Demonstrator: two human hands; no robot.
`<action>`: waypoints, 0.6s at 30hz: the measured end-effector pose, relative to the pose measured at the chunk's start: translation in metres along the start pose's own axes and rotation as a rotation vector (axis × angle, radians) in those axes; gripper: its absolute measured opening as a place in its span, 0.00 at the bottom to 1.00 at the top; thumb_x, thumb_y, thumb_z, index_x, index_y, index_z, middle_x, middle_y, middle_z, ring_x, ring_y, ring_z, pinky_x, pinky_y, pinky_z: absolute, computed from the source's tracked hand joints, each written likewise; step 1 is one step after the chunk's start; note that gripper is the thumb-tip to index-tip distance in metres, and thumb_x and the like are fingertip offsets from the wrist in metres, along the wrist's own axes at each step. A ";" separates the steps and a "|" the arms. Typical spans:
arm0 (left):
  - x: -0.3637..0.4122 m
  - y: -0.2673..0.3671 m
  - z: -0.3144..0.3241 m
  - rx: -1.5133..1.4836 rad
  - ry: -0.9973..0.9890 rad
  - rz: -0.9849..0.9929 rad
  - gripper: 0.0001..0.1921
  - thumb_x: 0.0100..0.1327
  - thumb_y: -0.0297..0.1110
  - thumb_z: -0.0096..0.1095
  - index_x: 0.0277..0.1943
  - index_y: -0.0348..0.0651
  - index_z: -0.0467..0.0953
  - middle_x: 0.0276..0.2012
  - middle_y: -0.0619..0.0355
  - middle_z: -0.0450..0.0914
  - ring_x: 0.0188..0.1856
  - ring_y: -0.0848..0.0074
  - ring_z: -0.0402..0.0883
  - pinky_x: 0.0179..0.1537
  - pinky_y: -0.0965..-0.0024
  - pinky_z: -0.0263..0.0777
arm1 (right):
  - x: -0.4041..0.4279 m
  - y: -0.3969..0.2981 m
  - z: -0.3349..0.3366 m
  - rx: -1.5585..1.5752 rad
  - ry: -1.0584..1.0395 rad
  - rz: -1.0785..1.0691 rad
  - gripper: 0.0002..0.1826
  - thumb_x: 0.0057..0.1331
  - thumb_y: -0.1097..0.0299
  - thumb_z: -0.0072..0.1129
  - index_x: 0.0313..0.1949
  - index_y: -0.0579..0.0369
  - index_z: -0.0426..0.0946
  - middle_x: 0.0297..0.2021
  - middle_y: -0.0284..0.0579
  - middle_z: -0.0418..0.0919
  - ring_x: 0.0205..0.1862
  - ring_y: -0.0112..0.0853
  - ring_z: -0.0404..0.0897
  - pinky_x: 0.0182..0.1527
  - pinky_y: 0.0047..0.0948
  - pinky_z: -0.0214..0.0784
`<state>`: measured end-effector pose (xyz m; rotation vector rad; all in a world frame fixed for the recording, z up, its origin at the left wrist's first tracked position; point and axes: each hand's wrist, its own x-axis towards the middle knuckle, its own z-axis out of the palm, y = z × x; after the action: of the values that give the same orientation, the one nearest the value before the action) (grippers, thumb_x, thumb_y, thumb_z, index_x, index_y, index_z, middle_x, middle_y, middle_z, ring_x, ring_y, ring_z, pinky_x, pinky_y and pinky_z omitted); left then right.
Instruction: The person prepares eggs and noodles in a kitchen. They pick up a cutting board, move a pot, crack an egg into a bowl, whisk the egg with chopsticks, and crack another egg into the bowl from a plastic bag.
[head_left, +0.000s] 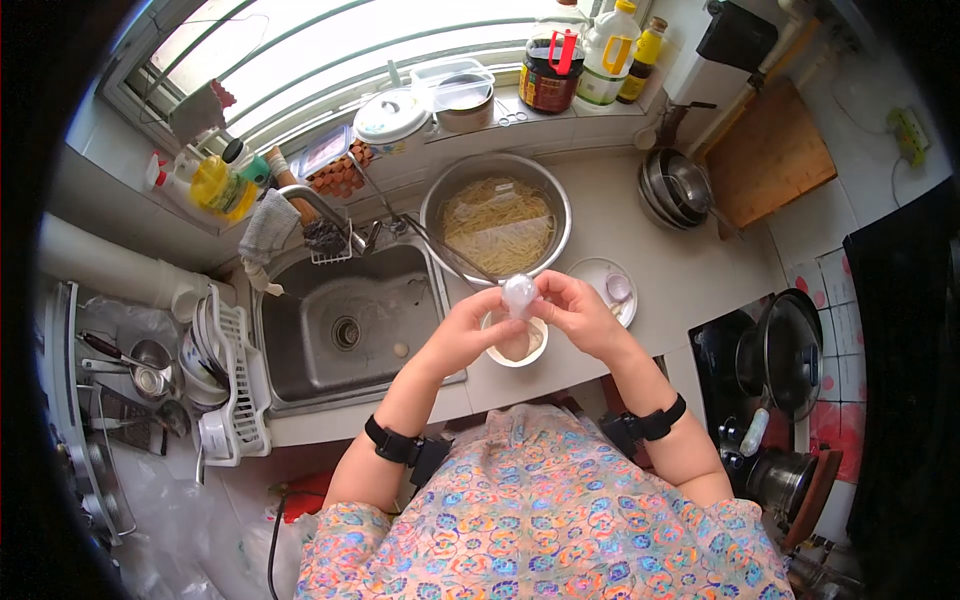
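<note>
My left hand (474, 328) and my right hand (583, 313) meet over the counter. Between their fingers they hold a small, rounded, whitish plastic bundle (519, 289); what is inside it I cannot tell. Just below sits a white bowl (516, 361) with something pale in it, partly covered by my left hand. Beyond my hands stands a large metal basin (564, 225) of pale yellow shredded strips (491, 210) in water. To the right of my right hand, a white plate (600, 267) carries a piece of purple onion (619, 286) and small pale bits.
A steel sink (300, 352) with a faucet (322, 206) lies left, beside a dish rack (244, 375). Metal bowls (667, 195) and a wooden cutting board (772, 157) stand back right. A lidded pan (789, 352) rests on the stove at right. Bottles (551, 75) line the windowsill.
</note>
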<state>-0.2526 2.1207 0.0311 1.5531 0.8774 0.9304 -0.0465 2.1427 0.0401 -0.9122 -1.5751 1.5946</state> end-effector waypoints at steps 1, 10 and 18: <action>0.000 0.004 -0.002 -0.250 -0.068 -0.176 0.19 0.61 0.33 0.66 0.53 0.37 0.74 0.48 0.60 0.78 0.49 0.77 0.76 0.53 0.71 0.68 | 0.000 0.000 0.001 0.120 -0.006 0.031 0.09 0.67 0.65 0.57 0.41 0.58 0.73 0.33 0.33 0.76 0.35 0.18 0.74 0.39 0.19 0.68; 0.010 0.008 0.014 0.023 0.208 -0.013 0.17 0.58 0.35 0.70 0.46 0.38 0.73 0.43 0.60 0.79 0.48 0.76 0.76 0.53 0.70 0.68 | 0.000 -0.016 -0.005 0.218 0.144 0.275 0.11 0.67 0.61 0.57 0.36 0.56 0.75 0.27 0.33 0.78 0.28 0.17 0.75 0.27 0.15 0.65; 0.019 0.030 0.011 0.604 0.290 0.296 0.12 0.56 0.29 0.68 0.42 0.38 0.75 0.37 0.53 0.82 0.40 0.65 0.83 0.55 0.63 0.71 | 0.003 -0.030 -0.001 0.165 0.181 0.249 0.13 0.66 0.59 0.58 0.33 0.56 0.76 0.26 0.33 0.78 0.25 0.17 0.75 0.25 0.15 0.64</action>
<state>-0.2325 2.1282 0.0612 2.1392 1.2330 1.1908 -0.0473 2.1456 0.0701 -1.1615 -1.2241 1.7289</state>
